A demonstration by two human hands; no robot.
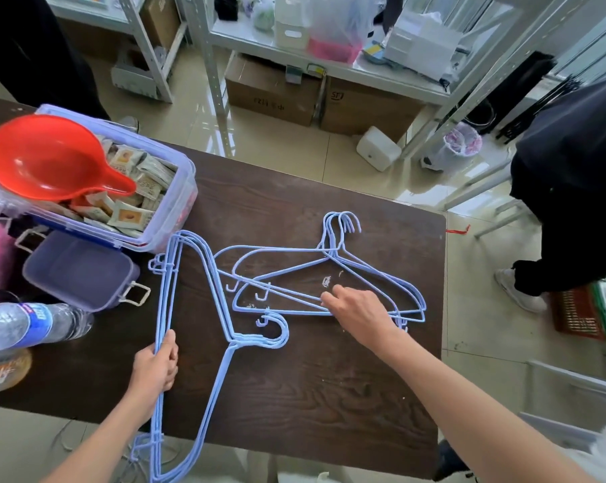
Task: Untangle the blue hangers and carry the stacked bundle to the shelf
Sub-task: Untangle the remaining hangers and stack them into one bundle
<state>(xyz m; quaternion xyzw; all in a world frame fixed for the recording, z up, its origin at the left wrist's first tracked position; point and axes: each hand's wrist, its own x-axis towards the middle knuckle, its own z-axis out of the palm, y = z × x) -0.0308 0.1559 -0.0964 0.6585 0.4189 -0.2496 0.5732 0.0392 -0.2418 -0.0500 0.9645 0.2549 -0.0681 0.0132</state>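
Two groups of light blue wire hangers lie on a dark wooden table [329,395]. One stacked bundle [190,273] runs from the plastic box down past the table's near edge, its hooks curling at mid-table. My left hand [157,364] is shut on that bundle's long straight bars. The other group of hangers [284,263] lies flat in the middle, hooks pointing away from me. My right hand [359,310] rests on this group's lower bars, fingers spread and touching them; whether it grips one I cannot tell. A white metal shelf [329,64] stands beyond the table.
A clear box of packets [148,190] with a red scoop [50,158] sits at the table's left, beside a purple lid [82,270] and a water bottle [33,322]. A person in black [573,190] stands at the right. Cardboard boxes [273,92] sit under the shelf.
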